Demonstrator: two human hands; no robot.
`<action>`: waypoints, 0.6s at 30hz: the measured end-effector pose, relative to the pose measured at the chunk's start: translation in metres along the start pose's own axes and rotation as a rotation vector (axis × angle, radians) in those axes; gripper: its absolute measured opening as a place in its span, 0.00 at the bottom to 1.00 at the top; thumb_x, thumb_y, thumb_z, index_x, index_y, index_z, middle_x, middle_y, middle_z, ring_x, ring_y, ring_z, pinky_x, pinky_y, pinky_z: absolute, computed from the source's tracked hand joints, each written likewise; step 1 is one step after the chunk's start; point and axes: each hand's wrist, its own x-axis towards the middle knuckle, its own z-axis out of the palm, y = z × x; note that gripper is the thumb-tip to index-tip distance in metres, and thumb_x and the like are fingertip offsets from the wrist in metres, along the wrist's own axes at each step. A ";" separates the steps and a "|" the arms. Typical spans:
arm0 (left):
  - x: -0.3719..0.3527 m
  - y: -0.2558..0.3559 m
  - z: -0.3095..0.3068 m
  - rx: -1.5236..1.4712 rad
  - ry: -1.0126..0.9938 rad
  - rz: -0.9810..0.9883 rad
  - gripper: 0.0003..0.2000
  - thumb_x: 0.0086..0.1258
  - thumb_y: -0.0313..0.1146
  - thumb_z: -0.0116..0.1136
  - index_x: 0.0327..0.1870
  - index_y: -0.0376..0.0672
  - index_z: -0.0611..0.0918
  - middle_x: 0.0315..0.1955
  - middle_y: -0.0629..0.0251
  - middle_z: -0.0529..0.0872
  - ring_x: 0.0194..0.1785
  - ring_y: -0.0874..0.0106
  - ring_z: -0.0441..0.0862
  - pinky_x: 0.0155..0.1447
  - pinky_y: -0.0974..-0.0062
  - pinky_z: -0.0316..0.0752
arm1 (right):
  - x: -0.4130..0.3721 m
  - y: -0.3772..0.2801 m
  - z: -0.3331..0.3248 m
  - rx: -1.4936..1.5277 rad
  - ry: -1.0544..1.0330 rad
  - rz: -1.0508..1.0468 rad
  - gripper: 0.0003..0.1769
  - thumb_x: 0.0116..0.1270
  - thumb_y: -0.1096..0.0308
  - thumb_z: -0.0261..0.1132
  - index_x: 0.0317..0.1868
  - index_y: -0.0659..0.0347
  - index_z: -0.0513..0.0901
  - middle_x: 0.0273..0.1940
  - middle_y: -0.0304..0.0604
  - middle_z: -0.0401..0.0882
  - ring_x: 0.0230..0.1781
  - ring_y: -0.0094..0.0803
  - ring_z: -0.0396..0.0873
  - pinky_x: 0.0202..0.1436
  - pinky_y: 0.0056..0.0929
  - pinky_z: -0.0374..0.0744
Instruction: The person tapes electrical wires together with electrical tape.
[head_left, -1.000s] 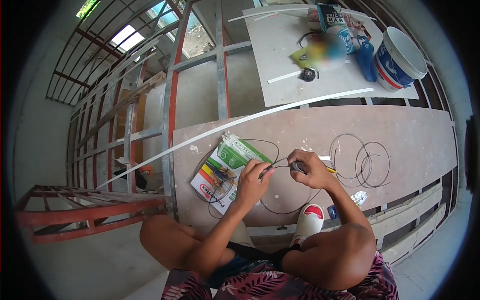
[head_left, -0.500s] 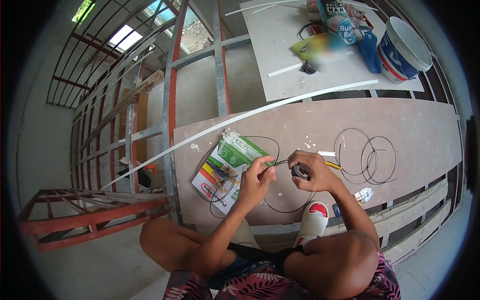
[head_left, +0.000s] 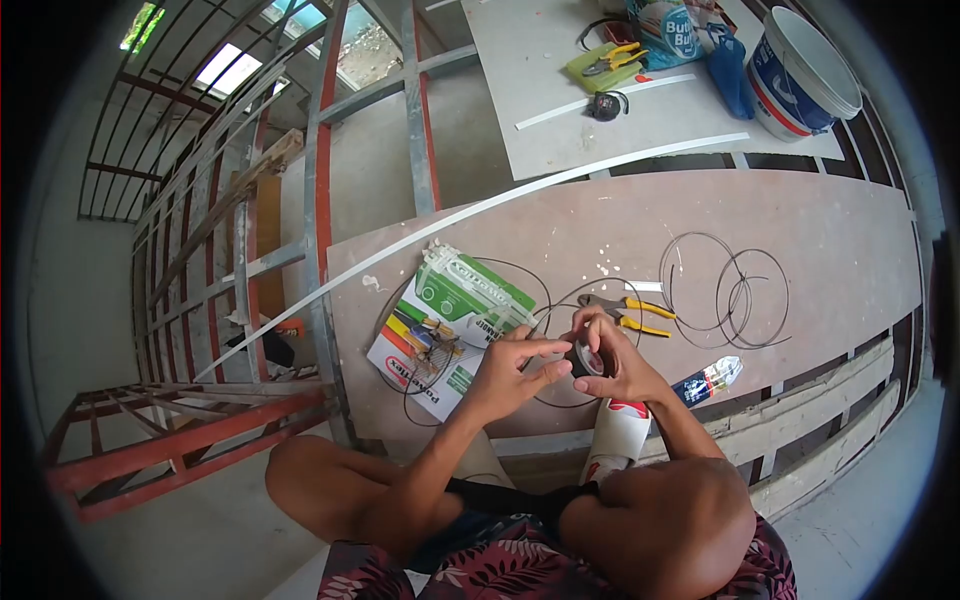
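My right hand [head_left: 618, 362] is closed around a roll of black electrical tape [head_left: 587, 358], its open core facing my left hand. Beside it, my left hand [head_left: 515, 372] has its curled fingers on a thin dark wire [head_left: 515, 268], with thumb and index tips slightly apart near the roll. Fingers partly hide the wire there. Yellow-handled pliers [head_left: 645, 318] lie on the board just beyond my right hand. Left of my hands, a green-and-white package [head_left: 470, 290] and a printed sheet [head_left: 405, 365] lie beneath loops of wire.
Coiled wire [head_left: 740, 295] lies on the brown board [head_left: 840, 240], with a foil tube [head_left: 712, 380] near its front edge. A long white strip [head_left: 460, 215] crosses the board. Behind are a bucket [head_left: 800, 85], a tape measure [head_left: 606, 106] and other pliers [head_left: 615, 60]. Metal framing [head_left: 318, 160] stands left.
My right hand has tilted the tape roll and sits slightly left and closer to my left hand. The pliers under it now show fully. The whole view has shifted slightly.
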 end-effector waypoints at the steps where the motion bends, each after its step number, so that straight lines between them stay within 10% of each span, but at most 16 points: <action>1: 0.000 0.000 0.001 0.026 0.000 0.023 0.16 0.60 0.38 0.71 0.48 0.45 0.87 0.28 0.67 0.76 0.31 0.74 0.70 0.36 0.76 0.67 | 0.000 0.000 0.000 -0.004 -0.024 0.042 0.27 0.50 0.71 0.75 0.37 0.55 0.62 0.49 0.43 0.63 0.52 0.33 0.67 0.56 0.29 0.68; 13: -0.004 0.007 0.008 0.451 0.112 0.197 0.04 0.63 0.29 0.60 0.36 0.43 0.79 0.33 0.59 0.76 0.31 0.55 0.79 0.35 0.62 0.74 | 0.005 0.007 0.003 0.191 -0.062 0.091 0.26 0.51 0.76 0.72 0.43 0.56 0.63 0.46 0.40 0.63 0.50 0.29 0.66 0.55 0.24 0.65; 18: -0.003 -0.005 0.011 0.390 0.188 0.196 0.06 0.64 0.28 0.58 0.39 0.42 0.76 0.29 0.59 0.74 0.32 0.63 0.77 0.36 0.66 0.72 | 0.005 -0.008 0.006 0.196 0.002 0.280 0.31 0.51 0.72 0.75 0.55 0.62 0.72 0.50 0.43 0.71 0.54 0.28 0.70 0.60 0.28 0.69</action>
